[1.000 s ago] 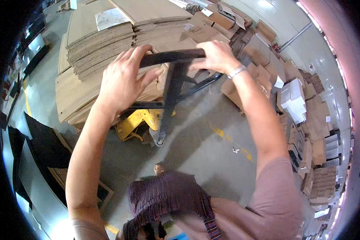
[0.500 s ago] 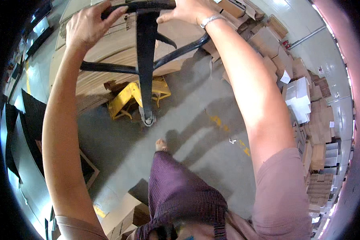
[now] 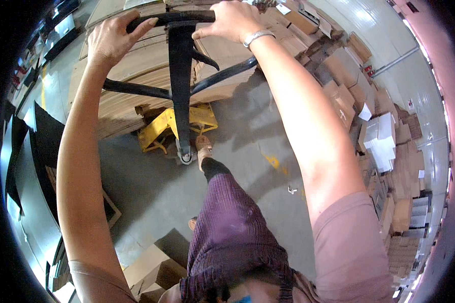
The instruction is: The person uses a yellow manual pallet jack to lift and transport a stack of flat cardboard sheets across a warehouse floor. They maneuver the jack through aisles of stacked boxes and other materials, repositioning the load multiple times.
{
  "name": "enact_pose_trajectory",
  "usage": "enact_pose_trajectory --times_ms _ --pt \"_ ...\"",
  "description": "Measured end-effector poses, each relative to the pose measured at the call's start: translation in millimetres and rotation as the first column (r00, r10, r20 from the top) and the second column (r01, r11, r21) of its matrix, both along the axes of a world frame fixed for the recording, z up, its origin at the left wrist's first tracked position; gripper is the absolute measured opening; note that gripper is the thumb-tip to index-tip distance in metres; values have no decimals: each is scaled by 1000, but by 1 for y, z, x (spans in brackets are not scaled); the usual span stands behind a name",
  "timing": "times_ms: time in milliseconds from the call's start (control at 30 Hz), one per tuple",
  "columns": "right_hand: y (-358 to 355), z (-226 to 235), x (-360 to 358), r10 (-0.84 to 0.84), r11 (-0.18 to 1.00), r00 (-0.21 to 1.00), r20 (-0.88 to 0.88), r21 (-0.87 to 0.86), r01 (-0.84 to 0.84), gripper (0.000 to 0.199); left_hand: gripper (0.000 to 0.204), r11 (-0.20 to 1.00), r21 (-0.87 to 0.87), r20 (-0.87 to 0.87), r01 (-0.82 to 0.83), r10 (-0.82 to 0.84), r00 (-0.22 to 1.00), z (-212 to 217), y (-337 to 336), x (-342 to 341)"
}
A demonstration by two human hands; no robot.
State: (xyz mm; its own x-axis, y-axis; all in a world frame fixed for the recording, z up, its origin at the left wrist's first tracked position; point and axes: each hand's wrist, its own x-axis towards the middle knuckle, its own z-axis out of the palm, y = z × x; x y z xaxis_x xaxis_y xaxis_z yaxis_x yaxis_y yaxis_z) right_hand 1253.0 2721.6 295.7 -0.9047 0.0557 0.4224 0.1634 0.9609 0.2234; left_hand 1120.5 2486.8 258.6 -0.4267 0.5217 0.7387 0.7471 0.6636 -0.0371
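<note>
My left hand (image 3: 112, 40) and my right hand (image 3: 233, 21) both grip the black loop handle (image 3: 179, 50) of a hand pallet jack at the top of the view. Its black shaft runs down to a yellow pump base (image 3: 162, 126) on the concrete floor. My sandalled foot (image 3: 203, 150) is planted against the base by its wheel. The jack sits under a tall stack of flat brown cardboard sheets (image 3: 136, 76). A silver bracelet is on my right wrist.
Piles of folded brown and white cartons (image 3: 379, 136) line the right side. Dark flat panels (image 3: 30, 151) lean at the left. A few cardboard boxes (image 3: 146, 267) lie on the floor near my legs. Yellow marks (image 3: 273, 161) dot the grey floor.
The handle and both hands have swung up toward the top of the view. My foot has stepped forward against the jack's base.
</note>
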Motion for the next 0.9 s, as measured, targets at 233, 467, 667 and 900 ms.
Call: enact_pose_trajectory --times_ms 233,467,667,900 --pt "16 -11 -6 148 988 978 -149 70 -139 71 62 1000 -6 152 -24 25 988 2 0 5" --pt "13 -8 2 165 984 977 -137 -42 -172 65 56 1000 -28 199 3 2 980 14 1 22" --pt "4 5 7 105 984 994 2 -144 -103 63 57 999 -45 121 19 -13 993 8 -1 15" --pt "8 6 7 120 979 993 6 -166 -117 63 42 998 9 185 67 -68 980 14 1 22"
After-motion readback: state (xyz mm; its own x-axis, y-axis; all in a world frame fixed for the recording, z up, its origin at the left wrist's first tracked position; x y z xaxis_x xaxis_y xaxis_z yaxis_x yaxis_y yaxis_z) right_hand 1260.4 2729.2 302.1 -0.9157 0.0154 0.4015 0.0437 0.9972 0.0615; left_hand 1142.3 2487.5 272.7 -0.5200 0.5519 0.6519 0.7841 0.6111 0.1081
